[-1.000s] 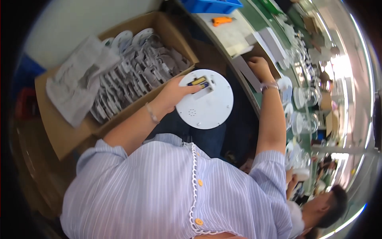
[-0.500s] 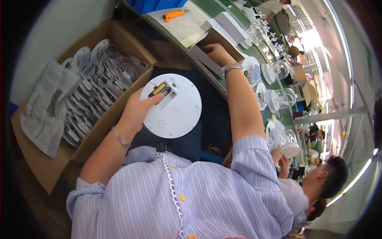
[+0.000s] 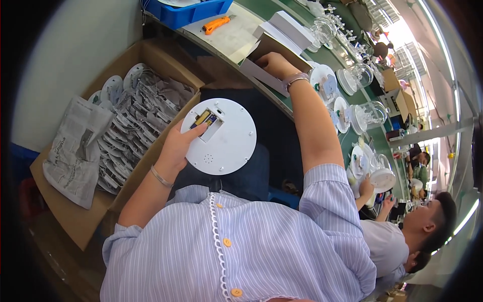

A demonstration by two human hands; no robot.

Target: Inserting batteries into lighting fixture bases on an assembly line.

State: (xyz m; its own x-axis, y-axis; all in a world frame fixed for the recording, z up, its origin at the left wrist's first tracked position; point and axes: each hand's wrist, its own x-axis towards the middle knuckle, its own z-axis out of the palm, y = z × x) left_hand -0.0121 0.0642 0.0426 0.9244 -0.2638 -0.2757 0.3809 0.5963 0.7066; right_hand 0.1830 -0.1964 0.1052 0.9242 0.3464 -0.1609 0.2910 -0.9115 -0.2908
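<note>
free room lies right of the white disc point(image 3: 229, 148); a carton point(image 3: 136, 181) crowds left.

Own hands point(image 3: 174, 147): 2, held disc point(image 3: 234, 143): 1, packed discs point(image 3: 135, 130): uncountable, large carton point(image 3: 163, 63): 1, open box point(image 3: 264, 76): 1, cutter point(image 3: 215, 25): 1, bin point(image 3: 201, 13): 1, shirt buttons point(image 3: 227, 242): 3

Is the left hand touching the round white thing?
Touching. The head view shows the left hand holding the white disc by its edge, thumb resting at the open battery slot.
</note>
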